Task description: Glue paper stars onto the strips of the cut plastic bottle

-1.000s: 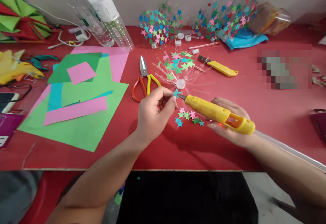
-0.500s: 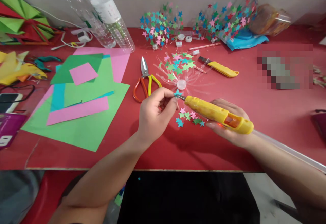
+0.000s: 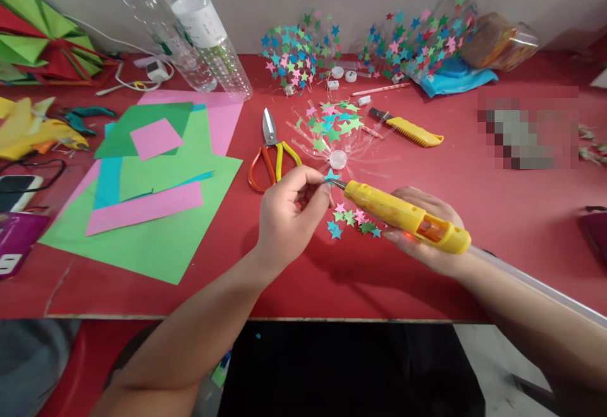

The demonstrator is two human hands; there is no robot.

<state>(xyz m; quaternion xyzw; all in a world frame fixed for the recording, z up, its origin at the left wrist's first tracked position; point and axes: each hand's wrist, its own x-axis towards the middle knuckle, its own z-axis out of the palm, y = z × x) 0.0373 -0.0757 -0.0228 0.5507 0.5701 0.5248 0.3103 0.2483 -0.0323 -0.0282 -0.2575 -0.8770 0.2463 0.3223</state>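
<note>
My left hand (image 3: 289, 211) pinches a small blue paper star (image 3: 331, 176) between thumb and fingertips. My right hand (image 3: 422, 233) grips a yellow glue gun (image 3: 405, 216) whose metal tip touches that star. Below the gun lies a scatter of small paper stars (image 3: 353, 219) on the red table (image 3: 497, 214). Just beyond the tip sits a cut clear plastic bottle piece (image 3: 337, 142) with stars glued on its strips.
Orange-handled scissors (image 3: 268, 148) lie left of the bottle piece, a yellow utility knife (image 3: 408, 129) to its right. Stacked coloured paper sheets (image 3: 152, 183) cover the left. Two star-covered pieces (image 3: 298, 50) and clear bottles (image 3: 199, 31) stand at the back wall.
</note>
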